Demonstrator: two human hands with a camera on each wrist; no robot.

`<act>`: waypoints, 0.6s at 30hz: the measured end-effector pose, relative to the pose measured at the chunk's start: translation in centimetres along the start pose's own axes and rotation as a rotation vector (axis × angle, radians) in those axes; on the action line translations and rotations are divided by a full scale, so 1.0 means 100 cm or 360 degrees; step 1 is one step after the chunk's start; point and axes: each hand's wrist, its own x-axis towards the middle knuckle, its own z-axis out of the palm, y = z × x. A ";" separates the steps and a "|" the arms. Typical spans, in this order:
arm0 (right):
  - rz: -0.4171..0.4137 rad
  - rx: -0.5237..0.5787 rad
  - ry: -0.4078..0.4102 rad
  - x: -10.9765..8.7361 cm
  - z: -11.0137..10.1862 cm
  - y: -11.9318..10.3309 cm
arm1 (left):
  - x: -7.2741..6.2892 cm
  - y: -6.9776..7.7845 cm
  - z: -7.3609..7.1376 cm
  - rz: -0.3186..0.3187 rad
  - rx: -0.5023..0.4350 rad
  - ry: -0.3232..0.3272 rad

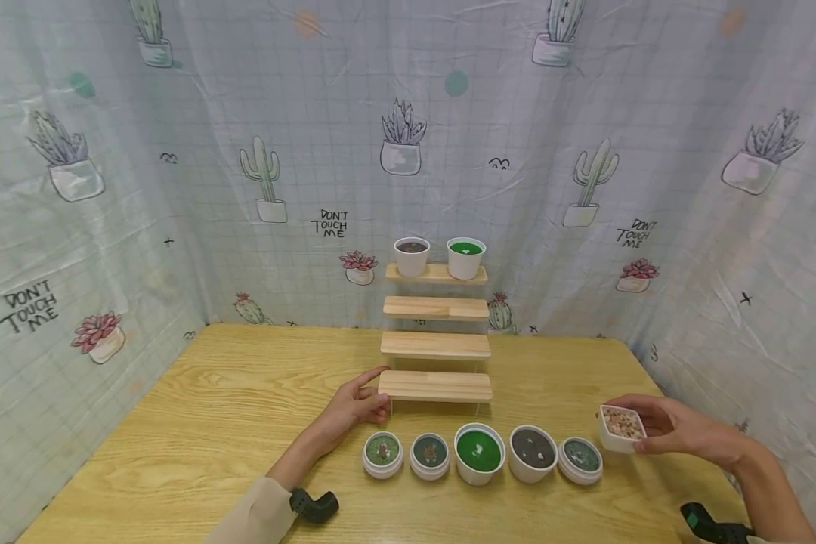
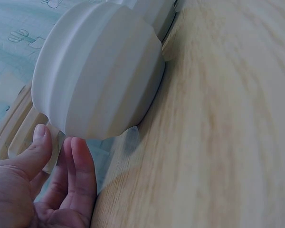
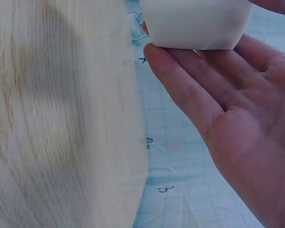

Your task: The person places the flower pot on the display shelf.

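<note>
My right hand point(image 1: 680, 429) grips a small square white pot point(image 1: 621, 429) filled with tan and reddish pebbles. It is held in the air above the table's right side; the right wrist view shows the white pot point(image 3: 197, 23) with fingers along its far side and underneath. A stepped wooden display rack point(image 1: 435, 385) with clear supports stands mid-table. At the left end of its lowest board, my left hand point(image 1: 353, 402) pinches the board between thumb and fingers. In the left wrist view, a ribbed white pot point(image 2: 99, 71) covers part of the rack point(image 2: 26, 126) behind the left hand point(image 2: 47, 185).
Before the rack runs a row of white pots: two low round ones point(image 1: 382, 453), a green-filled one point(image 1: 479, 453), a dark-filled one point(image 1: 533, 453) and another low one point(image 1: 581, 460). Two pots point(image 1: 412, 261) occupy the top board. A cactus-print curtain point(image 1: 449, 136) surrounds the table point(image 1: 265, 378).
</note>
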 end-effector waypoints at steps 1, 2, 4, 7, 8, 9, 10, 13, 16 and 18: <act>0.0000 -0.0009 0.0007 0.000 0.000 0.000 | 0.000 0.000 0.000 -0.0001 -0.0002 0.0000; 0.0001 -0.0014 0.0011 0.000 0.000 -0.001 | 0.000 0.000 0.000 -0.0002 -0.0003 0.0002; 0.0001 0.0008 0.0006 0.001 0.001 -0.001 | 0.000 0.001 0.001 -0.0002 -0.0008 0.0006; 0.0003 0.0058 -0.0008 0.003 0.001 -0.003 | -0.001 0.001 0.001 -0.0001 -0.0015 0.0010; 0.0007 0.0060 -0.0006 0.004 0.001 -0.004 | -0.001 0.001 0.002 -0.0003 -0.0017 0.0012; 0.0006 0.0041 0.0004 0.004 0.002 -0.004 | -0.001 0.001 0.002 -0.0004 -0.0019 0.0014; 0.0010 0.0025 0.0017 0.005 0.002 -0.005 | -0.001 0.001 0.001 -0.0004 -0.0019 0.0016; 0.0050 -0.0024 0.0059 0.008 0.004 -0.009 | -0.001 0.001 0.001 -0.0007 -0.0018 0.0022; 0.0079 -0.0074 0.0096 0.012 0.007 -0.012 | -0.001 0.000 0.001 -0.0007 -0.0015 0.0023; 0.0076 -0.0096 0.0103 0.015 0.008 -0.014 | -0.001 0.000 0.001 -0.0009 -0.0016 0.0023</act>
